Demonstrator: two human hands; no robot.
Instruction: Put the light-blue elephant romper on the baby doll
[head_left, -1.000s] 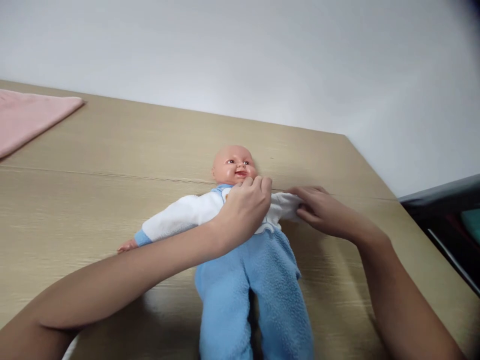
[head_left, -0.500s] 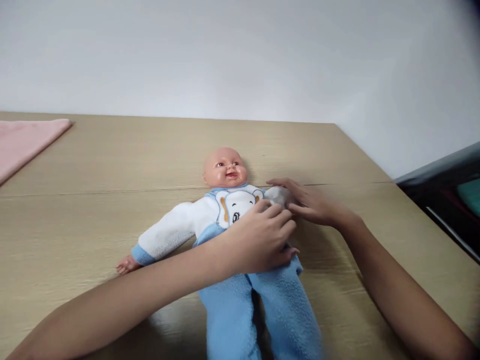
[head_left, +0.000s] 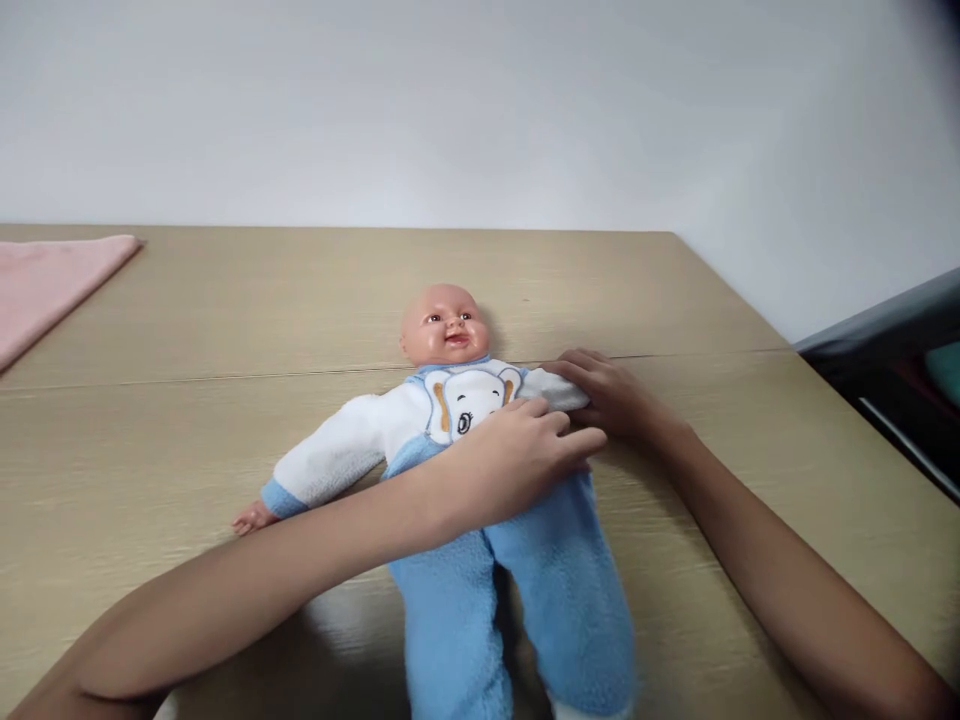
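Observation:
A bald baby doll (head_left: 447,325) lies on its back, its head toward the wall. It wears a fleecy suit with a white top, an embroidered animal face and light blue trousers (head_left: 450,620). My left hand (head_left: 525,455) crosses the doll's belly from the left with its fingers bent; their tips and what they hold are hidden. At the sleeve (head_left: 556,389) on the right, my right hand (head_left: 607,395) has its fingers closed round the lower end. The doll's hand on that side is out of sight, while the other doll hand (head_left: 253,518) rests on the tabletop.
The wooden table (head_left: 262,300) has a seam running across it and meets a pale wall (head_left: 450,110) at the back. A pink cloth (head_left: 52,290) lies at the far left. Beyond the right edge stands a dark object (head_left: 892,350) that I cannot name.
My right hand has closed round the sleeve, its fingers now over it. My left hand has shifted slightly up, with one finger stretched further right. The doll appears slightly higher and to the left.

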